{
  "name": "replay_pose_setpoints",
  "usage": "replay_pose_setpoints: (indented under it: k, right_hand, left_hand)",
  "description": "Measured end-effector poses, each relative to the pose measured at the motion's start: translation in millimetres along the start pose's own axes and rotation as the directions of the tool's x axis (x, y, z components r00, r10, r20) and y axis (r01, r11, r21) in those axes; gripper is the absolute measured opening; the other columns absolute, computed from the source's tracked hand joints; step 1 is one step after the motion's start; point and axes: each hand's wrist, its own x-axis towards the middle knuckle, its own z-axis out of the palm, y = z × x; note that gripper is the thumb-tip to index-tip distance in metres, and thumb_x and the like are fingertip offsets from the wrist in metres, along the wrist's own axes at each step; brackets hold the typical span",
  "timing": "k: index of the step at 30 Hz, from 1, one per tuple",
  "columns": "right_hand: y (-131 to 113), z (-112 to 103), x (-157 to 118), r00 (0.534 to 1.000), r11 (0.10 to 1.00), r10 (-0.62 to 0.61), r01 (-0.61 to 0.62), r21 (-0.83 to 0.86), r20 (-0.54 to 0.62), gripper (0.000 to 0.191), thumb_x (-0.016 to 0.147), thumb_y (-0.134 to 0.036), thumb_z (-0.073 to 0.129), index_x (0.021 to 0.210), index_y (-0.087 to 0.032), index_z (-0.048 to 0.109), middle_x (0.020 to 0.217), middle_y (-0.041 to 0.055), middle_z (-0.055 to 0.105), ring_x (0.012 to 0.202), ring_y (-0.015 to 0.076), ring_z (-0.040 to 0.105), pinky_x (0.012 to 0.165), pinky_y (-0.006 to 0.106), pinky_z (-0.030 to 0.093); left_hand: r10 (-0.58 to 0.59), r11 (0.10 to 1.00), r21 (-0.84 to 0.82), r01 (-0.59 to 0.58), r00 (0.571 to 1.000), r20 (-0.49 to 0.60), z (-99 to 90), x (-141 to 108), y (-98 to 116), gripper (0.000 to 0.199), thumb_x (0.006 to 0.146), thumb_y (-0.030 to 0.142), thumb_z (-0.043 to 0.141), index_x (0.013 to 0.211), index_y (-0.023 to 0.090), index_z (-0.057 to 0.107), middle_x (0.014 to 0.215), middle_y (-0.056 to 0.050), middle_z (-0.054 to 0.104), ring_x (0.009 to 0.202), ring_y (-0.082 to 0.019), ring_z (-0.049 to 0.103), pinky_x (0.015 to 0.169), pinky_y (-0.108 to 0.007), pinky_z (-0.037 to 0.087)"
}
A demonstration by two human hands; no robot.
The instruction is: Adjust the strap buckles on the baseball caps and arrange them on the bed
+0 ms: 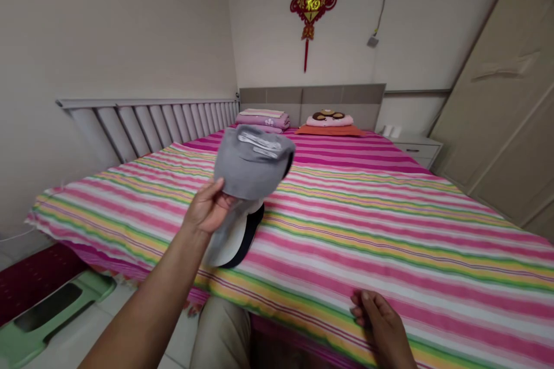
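A grey cap (255,164) with white lettering is held up over the bed. My left hand (212,207) is closed on its lower left edge, thumb on the outside. Below and partly behind it, a second cap (236,236), pale with a dark edge, rests on the striped sheet (329,242); my left hand and the grey cap cover part of it. My right hand (383,326) hovers at the near side of the bed, its fingers loosely curled and the thumb apart, with nothing visible in it.
Folded purple bedding (264,121) and a pink pillow (331,121) with a brown plush item lie by the headboard (277,101). A railing (147,127) runs along the left. A green stool (56,311) stands at lower left, a white nightstand (418,149) at right.
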Motion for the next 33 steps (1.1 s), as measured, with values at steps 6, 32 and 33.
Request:
replay_pose_setpoints:
  k: [6, 32, 33]
  right_hand:
    - [-0.4, 1.7, -1.9, 0.999, 0.998, -0.034, 0.034, -0.045, -0.006, 0.040, 0.057, -0.053, 0.066, 0.070, -0.016, 0.057, 0.057, -0.0005, 0.055, 0.047, 0.0118, 0.049, 0.041, 0.023, 0.037]
    - [11.3, -0.5, -0.3, 0.997, 0.981, -0.075, 0.070, -0.182, -0.022, 0.040, 0.062, -0.055, 0.060, 0.072, -0.017, 0.056, 0.053, -0.0012, 0.055, 0.044, 0.0112, 0.047, 0.039, 0.022, 0.034]
    - [10.4, 0.2, -0.9, 0.996, 0.981, -0.080, 0.074, -0.182, -0.026, 0.040, 0.062, -0.055, 0.060, 0.071, -0.017, 0.056, 0.053, -0.0011, 0.055, 0.044, 0.0113, 0.047, 0.039, 0.022, 0.034]
  left_hand:
    - [-0.139, 0.990, -0.047, 0.131, 0.905, -0.401, -65.8, -27.8, 4.1, 0.024, 0.081, 0.002, 0.034, 0.074, 0.009, 0.056, 0.057, -0.004, 0.065, 0.046, -0.011, 0.060, 0.042, -0.017, 0.050]
    - [0.225, -0.518, 0.846, -0.130, 0.933, 0.281, -165.8, -72.3, -81.8, 0.091, 0.066, 0.040, 0.061, 0.136, 0.007, 0.011, 0.140, -0.028, 0.008, 0.129, -0.039, 0.012, 0.097, -0.051, 0.029]
    - [0.210, -0.533, 0.834, -0.143, 0.933, 0.294, -167.9, -71.4, -80.3, 0.091, 0.067, 0.041, 0.060, 0.135, 0.006, 0.011, 0.139, -0.029, 0.009, 0.128, -0.040, 0.013, 0.097, -0.051, 0.030]
